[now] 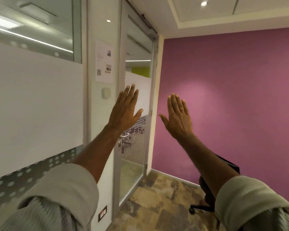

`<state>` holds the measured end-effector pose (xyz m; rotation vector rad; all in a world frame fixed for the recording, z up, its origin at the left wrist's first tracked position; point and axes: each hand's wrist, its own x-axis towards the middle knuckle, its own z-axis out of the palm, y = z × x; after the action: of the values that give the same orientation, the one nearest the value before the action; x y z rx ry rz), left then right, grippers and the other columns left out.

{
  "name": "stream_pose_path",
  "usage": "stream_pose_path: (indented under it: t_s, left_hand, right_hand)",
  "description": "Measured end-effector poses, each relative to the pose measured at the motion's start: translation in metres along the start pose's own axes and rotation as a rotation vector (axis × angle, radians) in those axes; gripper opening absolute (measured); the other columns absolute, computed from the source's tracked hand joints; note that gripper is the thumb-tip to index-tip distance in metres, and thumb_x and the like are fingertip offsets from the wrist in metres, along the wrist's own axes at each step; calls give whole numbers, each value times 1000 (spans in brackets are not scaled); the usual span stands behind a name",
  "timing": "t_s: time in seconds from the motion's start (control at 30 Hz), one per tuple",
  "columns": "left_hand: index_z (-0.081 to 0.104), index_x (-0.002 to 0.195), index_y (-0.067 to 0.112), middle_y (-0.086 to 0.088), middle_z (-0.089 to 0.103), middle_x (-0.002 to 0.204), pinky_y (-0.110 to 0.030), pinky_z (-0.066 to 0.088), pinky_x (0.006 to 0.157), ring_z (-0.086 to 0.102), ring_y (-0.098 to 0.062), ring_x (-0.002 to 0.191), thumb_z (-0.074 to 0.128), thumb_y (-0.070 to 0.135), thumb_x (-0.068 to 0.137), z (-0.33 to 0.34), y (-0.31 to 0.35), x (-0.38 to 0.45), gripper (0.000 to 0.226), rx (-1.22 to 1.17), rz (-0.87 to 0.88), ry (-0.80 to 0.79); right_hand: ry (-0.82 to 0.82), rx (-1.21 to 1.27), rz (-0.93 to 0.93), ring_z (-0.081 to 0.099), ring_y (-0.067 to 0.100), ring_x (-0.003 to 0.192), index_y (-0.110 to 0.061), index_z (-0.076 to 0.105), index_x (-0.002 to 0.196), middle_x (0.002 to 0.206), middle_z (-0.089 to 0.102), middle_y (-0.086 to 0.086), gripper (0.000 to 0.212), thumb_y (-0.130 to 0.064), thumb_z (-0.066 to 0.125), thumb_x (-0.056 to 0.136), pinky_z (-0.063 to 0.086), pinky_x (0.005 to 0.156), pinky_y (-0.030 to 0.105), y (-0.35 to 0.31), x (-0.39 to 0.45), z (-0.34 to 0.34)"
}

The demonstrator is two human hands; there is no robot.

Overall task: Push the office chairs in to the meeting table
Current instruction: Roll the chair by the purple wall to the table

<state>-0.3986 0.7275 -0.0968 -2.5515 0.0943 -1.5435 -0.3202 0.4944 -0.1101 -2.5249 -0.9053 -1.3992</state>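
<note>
Room: purple wall (232, 97) filled the right half of the frame, and a frosted glass partition (35, 105) with a dotted band along its bottom filled the left.
Door: glass door (135, 130) stood at centre frame, between the partition and the purple wall; blurred chair shapes showed through its lower pane.
Notices: printed paper sheet (104, 61) was stuck on the frame just left of the door, with a small white wall device (106, 92) below it.
Floor: patchy brown and grey carpet (157, 202) covered the lower centre of the frame.
Left hand: left hand (123, 112) was raised at centre frame, back to the camera, fingers (131, 94) straight and spread, grasping nothing.
Right hand: right hand (178, 117) was raised just to the right of it, apart from the left, fingers released and extended, holding nothing; a ring showed on one finger.
Sleeves: light rolled sleeves (68, 185) crossed both lower corners.
Office chair: black office chair (207, 194) stood at lower right by the purple wall, largely hidden behind the right forearm, with a wheeled base leg visible on the carpet; neither hand touched it.
</note>
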Motion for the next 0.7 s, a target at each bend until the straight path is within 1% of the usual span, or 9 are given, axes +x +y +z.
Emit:
stream_pose_path:
  t_s: [0.1,0.27,0.33,0.43,0.57,0.7]
  left_hand:
    - [20,160,8,-14,10,169,-46,9,126,6,-30,156,44,50,102,79,-31,26,75,-59,50,34]
    - [22,159,6,-16,13,168,-51,16,125,9,-32,156,37,51,100,196,-74,83,75,-189,111,9]
    - [25,158,5,-17,16,167,-51,16,125,13,-34,155,38,49,100,246,-82,106,74,-236,122,6]
    - [27,156,3,-18,19,167,-50,16,125,16,-35,154,43,46,100,318,-75,131,73,-325,130,-8]
    - [27,156,3,-17,19,167,-53,19,123,16,-34,154,50,43,100,422,-42,155,73,-423,198,-54]
    - [29,155,1,-21,22,165,-55,21,122,20,-38,152,46,46,98,517,-6,185,74,-497,175,-75]
  right_hand:
    - [-8,-59,29,-9,28,153,-4,-2,157,166,-6,16,84,-65,7,100,-5,124,43,13,31,68]
    - [-82,-121,95,-9,29,153,-5,-2,157,166,-4,18,81,-61,14,100,-8,123,42,43,82,167]
    - [-80,-152,136,-5,30,153,-4,1,158,166,-2,17,81,-59,18,101,-5,124,44,62,100,202]
    - [-72,-191,170,2,32,154,-3,6,158,166,6,18,80,-56,28,103,2,125,47,98,116,250]
    - [-52,-233,246,8,34,153,-3,11,157,166,12,20,78,-55,32,104,4,125,48,160,125,313]
    - [-40,-279,317,11,34,153,-3,13,158,165,14,20,77,-52,38,103,6,125,48,233,118,369]
